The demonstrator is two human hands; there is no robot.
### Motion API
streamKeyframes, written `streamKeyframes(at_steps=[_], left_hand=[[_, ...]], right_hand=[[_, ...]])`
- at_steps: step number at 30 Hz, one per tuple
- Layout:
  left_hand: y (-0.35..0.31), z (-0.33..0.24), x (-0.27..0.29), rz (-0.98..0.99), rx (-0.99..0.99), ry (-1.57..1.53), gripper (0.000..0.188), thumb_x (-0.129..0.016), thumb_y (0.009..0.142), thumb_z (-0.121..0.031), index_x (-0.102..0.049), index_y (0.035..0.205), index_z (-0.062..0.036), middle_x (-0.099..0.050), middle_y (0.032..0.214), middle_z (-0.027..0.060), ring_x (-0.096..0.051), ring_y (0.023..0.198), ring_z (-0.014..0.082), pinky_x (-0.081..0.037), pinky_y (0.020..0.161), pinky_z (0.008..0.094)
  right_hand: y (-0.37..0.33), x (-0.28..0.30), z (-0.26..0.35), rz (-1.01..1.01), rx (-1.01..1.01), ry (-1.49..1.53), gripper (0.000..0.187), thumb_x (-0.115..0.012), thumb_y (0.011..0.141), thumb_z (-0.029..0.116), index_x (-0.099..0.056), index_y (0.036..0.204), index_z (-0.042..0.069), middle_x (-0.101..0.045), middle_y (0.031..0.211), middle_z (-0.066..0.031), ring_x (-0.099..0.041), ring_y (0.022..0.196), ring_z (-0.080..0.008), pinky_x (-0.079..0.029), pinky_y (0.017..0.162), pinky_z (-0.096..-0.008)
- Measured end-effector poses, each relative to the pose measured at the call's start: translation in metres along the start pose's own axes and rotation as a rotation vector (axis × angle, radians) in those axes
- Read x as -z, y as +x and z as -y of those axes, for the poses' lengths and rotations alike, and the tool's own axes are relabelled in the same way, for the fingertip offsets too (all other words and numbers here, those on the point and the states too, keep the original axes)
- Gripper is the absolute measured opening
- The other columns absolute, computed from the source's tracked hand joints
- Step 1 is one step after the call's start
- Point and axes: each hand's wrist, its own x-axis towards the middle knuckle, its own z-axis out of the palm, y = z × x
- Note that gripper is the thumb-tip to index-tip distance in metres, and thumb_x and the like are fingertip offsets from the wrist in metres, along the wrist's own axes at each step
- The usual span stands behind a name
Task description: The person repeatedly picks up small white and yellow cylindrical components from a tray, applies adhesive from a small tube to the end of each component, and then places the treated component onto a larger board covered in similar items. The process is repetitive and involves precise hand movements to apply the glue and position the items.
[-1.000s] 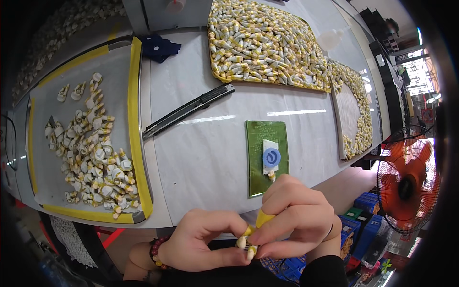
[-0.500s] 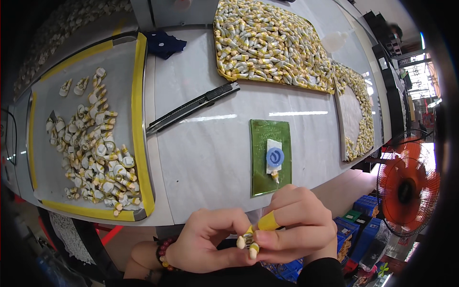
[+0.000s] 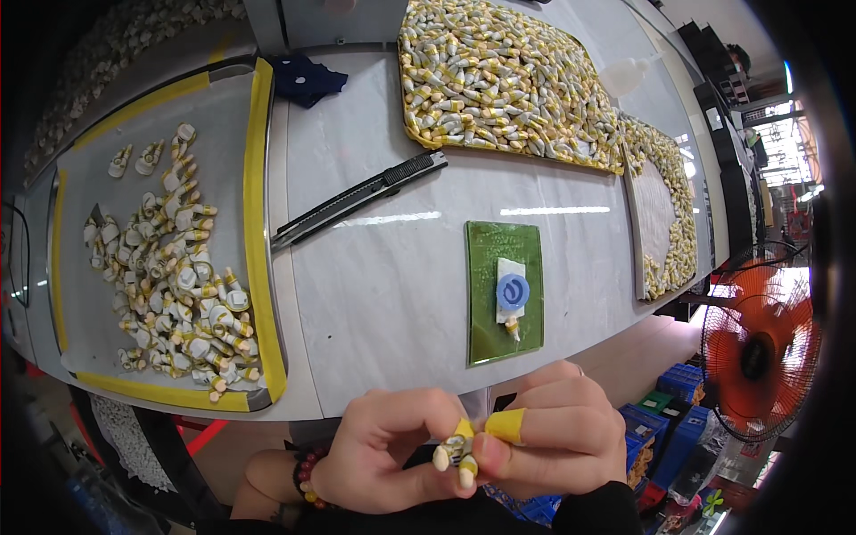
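Note:
Close to my body, past the table's near edge, my left hand (image 3: 397, 452) and my right hand (image 3: 557, 437) meet with fingers pinched. Between them is a small white-and-yellow moulded piece (image 3: 456, 455) with two rounded cream ends pointing down toward me. Both hands grip it, and my fingertips hide part of it. Yellow tape wraps an index finger on each hand. Beyond my hands a green mat (image 3: 486, 334) lies on the table. On it rests a white block with a round blue part (image 3: 513, 292), and a similar small piece (image 3: 512, 331) sits at the block's near end.
At left stands a yellow-taped tray (image 3: 259, 223) with a heap of similar pieces. A black utility knife (image 3: 357, 201) lies beside it. Full trays of pieces (image 3: 499, 80) and a translucent bottle (image 3: 624, 78) are at the back right. An orange fan (image 3: 756, 357) stands right, near blue crates.
My right hand has tilted slightly, and its taped finger has lifted a little away from the piece. The piece has shifted slightly left. Things on the table are unchanged.

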Motion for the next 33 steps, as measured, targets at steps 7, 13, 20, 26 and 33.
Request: streamKeyframes(at_steps=[7, 13, 20, 26, 33], left_hand=[[-0.002, -0.002, 0.005, 0.021, -0.008, -0.022, 0.013, -0.064, 0.084, -0.005, -0.054, 0.091, 0.0012, -0.058, 0.086, 0.0062, -0.057, 0.080, 0.0108, -0.043, 0.073, 0.0236], [-0.001, -0.006, -0.002, 0.004, 0.063, -0.045, 0.017, -0.065, 0.084, -0.010, -0.053, 0.088, 0.0007, -0.058, 0.083, 0.0073, -0.055, 0.075, 0.0117, -0.042, 0.068, 0.0241], [0.001, -0.007, -0.004, -0.046, 0.039, 0.060, 0.027, -0.072, 0.079, -0.020, -0.054, 0.082, -0.0004, -0.059, 0.075, 0.0095, -0.053, 0.066, 0.0158, -0.041, 0.059, 0.0273], [0.002, -0.008, -0.003, -0.005, 0.043, 0.126, 0.026, -0.073, 0.079, -0.020, -0.055, 0.081, 0.0000, -0.060, 0.075, 0.0095, -0.053, 0.068, 0.0154, -0.041, 0.060, 0.0276], [0.002, -0.005, -0.001, -0.014, 0.049, 0.135, 0.024, -0.071, 0.081, -0.019, -0.056, 0.083, -0.0001, -0.060, 0.077, 0.0093, -0.053, 0.069, 0.0150, -0.042, 0.060, 0.0265]], right_hand=[[0.000, 0.003, -0.013, 0.106, -0.088, 0.240, 0.021, -0.078, 0.071, 0.020, -0.065, 0.087, 0.012, -0.061, 0.087, -0.0021, -0.060, 0.069, -0.0193, -0.044, 0.055, -0.0287], [-0.001, 0.003, -0.010, 0.019, -0.029, 0.202, 0.020, -0.078, 0.071, 0.019, -0.064, 0.086, 0.015, -0.064, 0.083, -0.0022, -0.064, 0.073, -0.0202, -0.041, 0.054, -0.0268], [-0.001, -0.011, -0.012, -0.162, 0.165, 0.049, 0.008, -0.074, 0.072, 0.013, -0.068, 0.077, 0.015, -0.062, 0.077, -0.0003, -0.062, 0.066, -0.0144, -0.039, 0.054, -0.0244], [0.002, -0.005, -0.009, -0.149, 0.172, 0.048, 0.005, -0.072, 0.072, 0.011, -0.068, 0.072, 0.014, -0.063, 0.076, 0.0004, -0.061, 0.062, -0.0124, -0.040, 0.056, -0.0238], [0.005, -0.002, -0.011, -0.103, 0.179, 0.002, 0.007, -0.073, 0.069, 0.010, -0.068, 0.072, 0.014, -0.064, 0.075, 0.0010, -0.061, 0.061, -0.0115, -0.042, 0.058, -0.0253]])
